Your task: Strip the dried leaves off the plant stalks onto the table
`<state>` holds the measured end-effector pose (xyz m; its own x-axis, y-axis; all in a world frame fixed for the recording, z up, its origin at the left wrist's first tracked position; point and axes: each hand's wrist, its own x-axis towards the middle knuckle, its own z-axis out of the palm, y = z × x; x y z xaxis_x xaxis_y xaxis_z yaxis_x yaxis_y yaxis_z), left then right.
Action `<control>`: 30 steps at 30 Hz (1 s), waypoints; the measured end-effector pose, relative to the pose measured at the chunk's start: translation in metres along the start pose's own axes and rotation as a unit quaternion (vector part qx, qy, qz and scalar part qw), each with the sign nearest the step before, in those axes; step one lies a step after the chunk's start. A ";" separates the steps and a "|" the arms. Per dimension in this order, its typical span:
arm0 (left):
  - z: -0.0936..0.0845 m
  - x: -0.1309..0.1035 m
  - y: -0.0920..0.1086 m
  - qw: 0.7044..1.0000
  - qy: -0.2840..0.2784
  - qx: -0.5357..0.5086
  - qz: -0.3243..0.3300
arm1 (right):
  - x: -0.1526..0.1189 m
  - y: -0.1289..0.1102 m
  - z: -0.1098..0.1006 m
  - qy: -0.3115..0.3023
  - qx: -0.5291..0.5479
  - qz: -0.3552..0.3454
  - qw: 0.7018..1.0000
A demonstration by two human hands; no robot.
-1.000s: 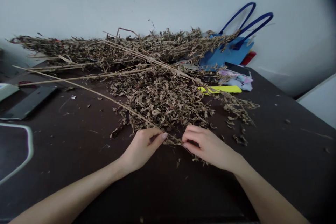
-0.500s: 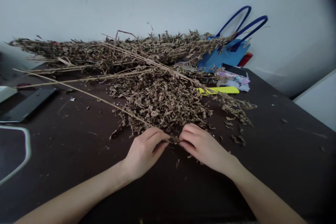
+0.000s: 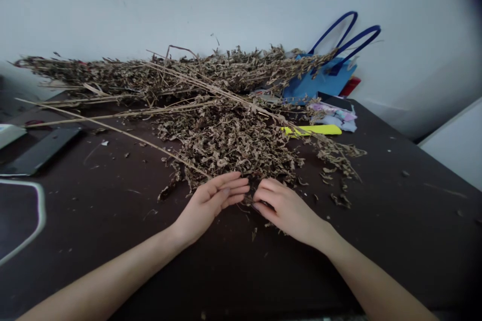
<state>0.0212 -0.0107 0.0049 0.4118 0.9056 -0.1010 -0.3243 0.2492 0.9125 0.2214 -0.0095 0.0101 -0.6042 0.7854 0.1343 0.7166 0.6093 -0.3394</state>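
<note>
Head view shows hands [image 3: 289,211] beside crinkled, dry leaves [image 3: 233,140].

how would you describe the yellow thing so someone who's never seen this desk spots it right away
Find the blue bag with dark blue handles against the wall, right of the dried plants. Just in front of it on the dark table lies a flat, narrow yellow strip, partly crossed by dry stems. Its bright yellow sets it apart from the brown leaves and pale, patterned cloth beside it.
</note>
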 end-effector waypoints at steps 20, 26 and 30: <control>-0.004 0.001 -0.001 0.999 0.027 0.025 -0.040 | -0.001 0.001 -0.002 -0.009 0.004 0.013 1.000; -0.003 -0.002 -0.005 0.987 -0.017 0.141 -0.077 | -0.001 0.000 -0.006 0.007 -0.010 -0.003 1.000; -0.005 0.000 -0.005 0.988 0.014 0.114 -0.103 | -0.003 -0.003 -0.010 0.025 -0.028 -0.019 0.999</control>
<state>0.0190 -0.0101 -0.0016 0.4246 0.8536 -0.3017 -0.0344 0.3482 0.9368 0.2240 -0.0126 0.0202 -0.6138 0.7655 0.1929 0.7132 0.6425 -0.2803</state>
